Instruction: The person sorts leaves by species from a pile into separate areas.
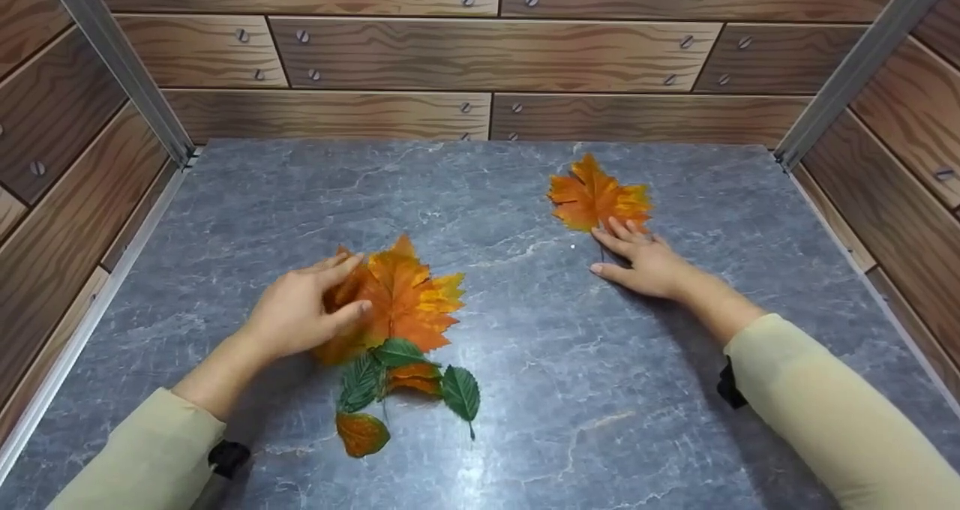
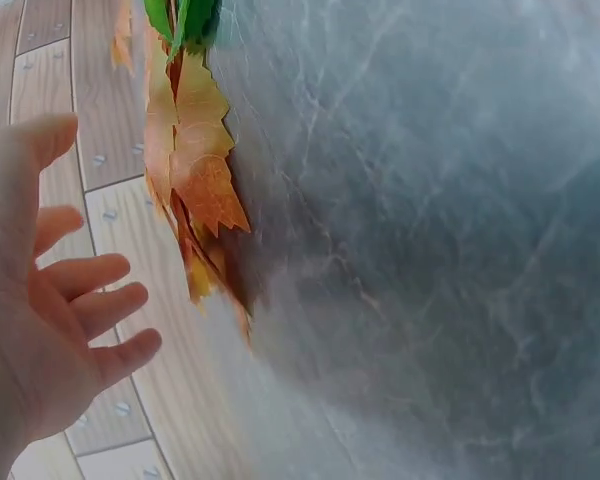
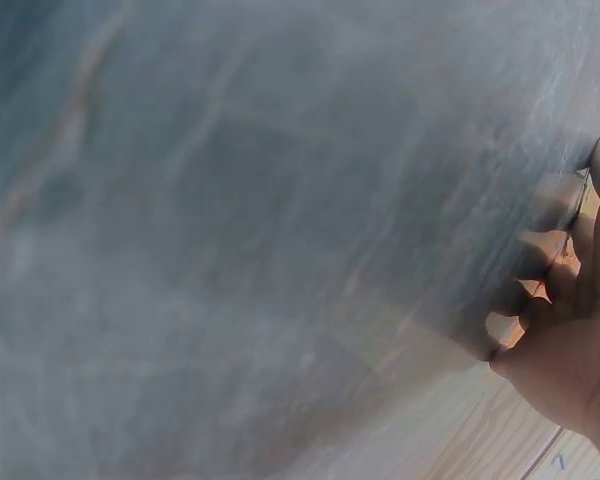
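Observation:
An orange and yellow artificial maple leaf (image 1: pixel 589 195) lies flat at the back right of the tabletop. My right hand (image 1: pixel 649 262) rests with spread fingers on its lower edge and stem. Left of centre is a pile of artificial leaves, with a large orange maple leaf (image 1: pixel 397 292) on top. Just over the left side of that pile is my left hand (image 1: pixel 304 311), its fingers loosely bent. In the left wrist view, a gap separates this hand from the orange leaves (image 2: pixel 195 150). Green leaves (image 1: pixel 362 381) and a small orange-green leaf (image 1: pixel 362 433) lie at the pile's near side.
The grey marbled tabletop (image 1: pixel 525 420) carries all the leaves. Wood-patterned panels (image 1: pixel 495 56) wall in the back and both sides. Metal posts (image 1: pixel 855 75) stand at the back corners. A lone green leaf (image 1: pixel 460 394) with its stem towards me lies at the pile's right.

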Motion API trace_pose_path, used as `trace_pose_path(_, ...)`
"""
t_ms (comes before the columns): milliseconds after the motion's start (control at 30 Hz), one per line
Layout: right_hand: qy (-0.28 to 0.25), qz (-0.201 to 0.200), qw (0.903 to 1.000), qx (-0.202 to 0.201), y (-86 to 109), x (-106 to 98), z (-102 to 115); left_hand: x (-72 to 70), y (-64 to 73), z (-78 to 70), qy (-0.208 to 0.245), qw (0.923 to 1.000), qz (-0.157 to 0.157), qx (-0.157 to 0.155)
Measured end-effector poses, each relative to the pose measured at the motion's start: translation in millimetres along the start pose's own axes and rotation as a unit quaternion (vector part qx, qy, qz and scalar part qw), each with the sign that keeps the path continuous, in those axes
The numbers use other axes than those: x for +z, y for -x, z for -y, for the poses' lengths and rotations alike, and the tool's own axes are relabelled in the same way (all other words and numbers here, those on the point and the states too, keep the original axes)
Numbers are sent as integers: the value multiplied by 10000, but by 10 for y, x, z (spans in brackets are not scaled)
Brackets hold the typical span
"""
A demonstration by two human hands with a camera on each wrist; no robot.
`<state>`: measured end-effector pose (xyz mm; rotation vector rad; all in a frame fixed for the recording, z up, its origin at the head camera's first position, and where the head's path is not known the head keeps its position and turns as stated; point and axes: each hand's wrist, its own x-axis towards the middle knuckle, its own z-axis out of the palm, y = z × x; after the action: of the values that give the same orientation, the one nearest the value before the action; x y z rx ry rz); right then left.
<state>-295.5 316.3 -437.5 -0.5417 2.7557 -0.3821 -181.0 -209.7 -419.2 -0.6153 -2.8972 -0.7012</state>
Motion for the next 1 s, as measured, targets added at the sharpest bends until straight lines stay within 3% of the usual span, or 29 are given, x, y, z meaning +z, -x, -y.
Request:
trace_pose_path(133, -12, -16, 10000, 1, 0, -2, 0, 16, -36, 4, 478, 9977, -459, -155)
trace_pose_path(233, -22, -7, 10000, 5, 10, -1, -5, 29, -65, 14, 863, 9938, -554, -419)
trace_pose_path(333, -13, -11, 10000, 6, 19, 2, -15, 46, -88, 38, 1279, 9884, -433, -700)
trace_pose_path(500, -30, -8, 10000, -8, 21, 7, -21, 92, -109, 100, 1818, 9786, 52, -961)
trace_pose_path(700, -113, -3, 9999, 43, 3, 7, -17, 160, -117, 140, 1623, 9817, 368, -921)
trace_pose_path(1000, -193, -19, 9998, 10, -7, 6, 6, 230, -117, 114, 1199, 9892, 301, -788)
